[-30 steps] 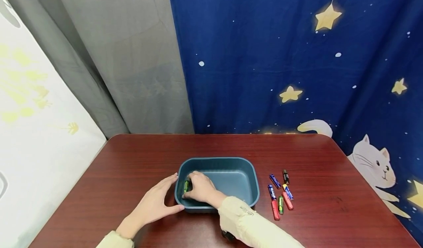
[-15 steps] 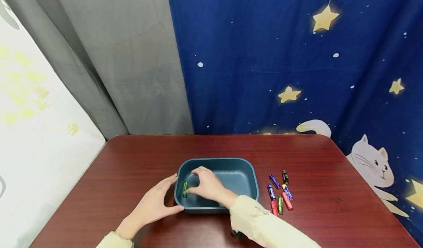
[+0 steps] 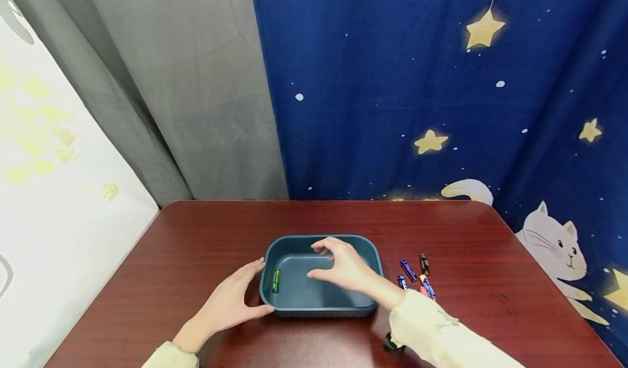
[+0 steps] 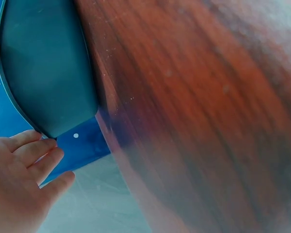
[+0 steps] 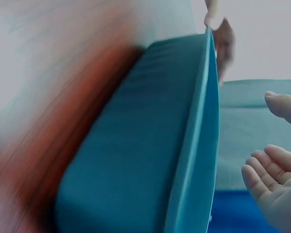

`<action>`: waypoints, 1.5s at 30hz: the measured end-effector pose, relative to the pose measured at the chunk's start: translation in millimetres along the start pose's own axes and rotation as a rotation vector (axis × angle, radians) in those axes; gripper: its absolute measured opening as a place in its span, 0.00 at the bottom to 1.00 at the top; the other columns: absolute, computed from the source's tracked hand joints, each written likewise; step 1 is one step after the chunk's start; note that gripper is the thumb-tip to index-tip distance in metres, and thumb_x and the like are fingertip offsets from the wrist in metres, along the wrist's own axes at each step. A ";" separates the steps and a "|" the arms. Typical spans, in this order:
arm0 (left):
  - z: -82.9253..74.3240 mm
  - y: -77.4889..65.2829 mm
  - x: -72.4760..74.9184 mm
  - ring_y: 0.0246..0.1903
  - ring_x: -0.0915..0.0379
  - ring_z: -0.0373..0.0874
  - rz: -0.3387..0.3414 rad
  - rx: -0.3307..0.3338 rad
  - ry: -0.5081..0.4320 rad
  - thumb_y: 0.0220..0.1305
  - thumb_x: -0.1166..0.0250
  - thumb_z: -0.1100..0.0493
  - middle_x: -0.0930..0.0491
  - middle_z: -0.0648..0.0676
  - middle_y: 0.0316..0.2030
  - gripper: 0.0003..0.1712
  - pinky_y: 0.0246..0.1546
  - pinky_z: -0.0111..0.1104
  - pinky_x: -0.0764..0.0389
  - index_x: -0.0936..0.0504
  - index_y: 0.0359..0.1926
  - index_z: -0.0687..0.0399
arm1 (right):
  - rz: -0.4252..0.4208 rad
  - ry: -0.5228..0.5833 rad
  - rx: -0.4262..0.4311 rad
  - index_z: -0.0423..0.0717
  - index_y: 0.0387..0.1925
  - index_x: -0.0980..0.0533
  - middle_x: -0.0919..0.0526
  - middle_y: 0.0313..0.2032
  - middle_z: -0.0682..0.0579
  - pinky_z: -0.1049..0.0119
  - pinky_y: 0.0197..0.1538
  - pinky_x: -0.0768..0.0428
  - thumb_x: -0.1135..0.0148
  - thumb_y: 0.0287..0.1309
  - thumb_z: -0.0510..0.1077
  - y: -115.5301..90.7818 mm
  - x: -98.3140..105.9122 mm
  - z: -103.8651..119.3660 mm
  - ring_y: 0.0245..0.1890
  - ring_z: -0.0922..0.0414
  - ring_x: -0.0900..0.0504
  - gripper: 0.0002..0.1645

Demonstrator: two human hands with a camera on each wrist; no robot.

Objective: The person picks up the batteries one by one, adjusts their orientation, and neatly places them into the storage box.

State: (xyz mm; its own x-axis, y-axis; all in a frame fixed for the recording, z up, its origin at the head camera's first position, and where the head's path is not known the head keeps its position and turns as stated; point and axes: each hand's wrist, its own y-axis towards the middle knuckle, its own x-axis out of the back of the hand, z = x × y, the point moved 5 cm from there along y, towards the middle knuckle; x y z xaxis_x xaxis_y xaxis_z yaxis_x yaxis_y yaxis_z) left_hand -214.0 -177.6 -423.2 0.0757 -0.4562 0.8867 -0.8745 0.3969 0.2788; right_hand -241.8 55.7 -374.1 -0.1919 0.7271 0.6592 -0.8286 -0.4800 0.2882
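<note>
A dark teal plastic bin [image 3: 299, 297] stands on the table. Inside it, near the left wall, lies one green battery [image 3: 276, 281]. My left hand [image 3: 228, 305] is spread at the bin's left end, its fingertips at the rim and its thumb at the near left corner; the left wrist view shows those fingers [image 4: 36, 155] extended by the rim. Over the middle of the bin hovers my right hand [image 3: 343, 267], thumb and fingers apart with nothing between them. Right of the bin are a black battery [image 3: 424, 263], a blue battery [image 3: 408, 270] and a blue-and-yellow battery [image 3: 427, 286].
Another blue battery [image 3: 402, 282] and a red battery [image 3: 423, 290] are partly covered by the right sleeve [image 3: 441, 330]. The reddish-brown table [image 3: 216, 226] ends at the back before a grey curtain [image 3: 221, 112] and a blue starry curtain [image 3: 363, 112].
My right hand has released the green battery at the bin's left end and moved right, its fingers spreading. The right forearm now hides several batteries. The left hand has stayed put.
</note>
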 end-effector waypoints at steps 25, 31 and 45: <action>-2.4 1.3 -1.6 0.60 0.39 0.46 0.025 0.002 -0.014 0.40 0.36 0.28 0.34 0.51 0.61 0.50 0.54 0.45 0.31 0.31 0.60 0.53 | -0.204 -0.068 -0.053 0.43 0.46 0.25 0.20 0.37 0.48 0.68 0.35 0.21 0.28 0.40 0.41 -118.0 109.9 -100.6 0.35 0.60 0.24 0.27; -1.4 0.6 -1.7 0.61 0.39 0.45 0.035 0.009 -0.026 0.40 0.35 0.29 0.35 0.50 0.62 0.50 0.54 0.45 0.31 0.31 0.61 0.52 | -0.148 -0.087 -0.125 0.38 0.47 0.26 0.21 0.37 0.47 0.70 0.34 0.21 0.28 0.40 0.40 -141.0 121.1 -123.4 0.34 0.62 0.24 0.29; 0.2 -1.5 -0.8 0.60 0.39 0.44 0.025 0.017 -0.005 0.40 0.35 0.30 0.35 0.49 0.62 0.51 0.55 0.44 0.32 0.33 0.62 0.53 | -0.015 -0.042 -0.101 0.34 0.47 0.28 0.23 0.35 0.49 0.70 0.32 0.23 0.28 0.38 0.40 -155.9 112.5 -151.7 0.34 0.64 0.27 0.31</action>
State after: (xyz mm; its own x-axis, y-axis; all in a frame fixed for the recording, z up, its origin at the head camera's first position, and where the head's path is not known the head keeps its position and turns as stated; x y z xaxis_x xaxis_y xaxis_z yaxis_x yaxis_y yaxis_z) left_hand -212.8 -178.0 -424.4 0.0510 -0.4506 0.8913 -0.8840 0.3949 0.2502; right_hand -214.1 286.7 -450.2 -0.1585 0.7119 0.6842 -0.8806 -0.4153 0.2282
